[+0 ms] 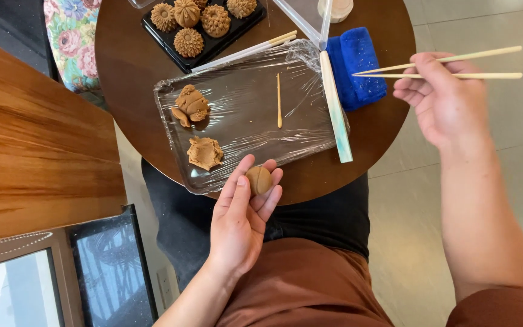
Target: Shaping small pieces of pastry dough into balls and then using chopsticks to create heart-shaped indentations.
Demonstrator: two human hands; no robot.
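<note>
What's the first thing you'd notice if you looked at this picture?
The left hand cradles a small brown dough ball at the near edge of the round table. The right hand holds a pair of chopsticks out past the table's right side. At the far edge, a black tray carries flower-shaped brown sweets.

The round counter (134, 60) is dark polished wood. A tray (310, 136) is wrapped in glossy, wrinkled plastic film. The dough ball (259, 180) looks smooth and matt. The chopsticks (455, 66) are pale bare wood; the blue cloth (355, 66) at the counter's right edge is fuzzy.
</note>
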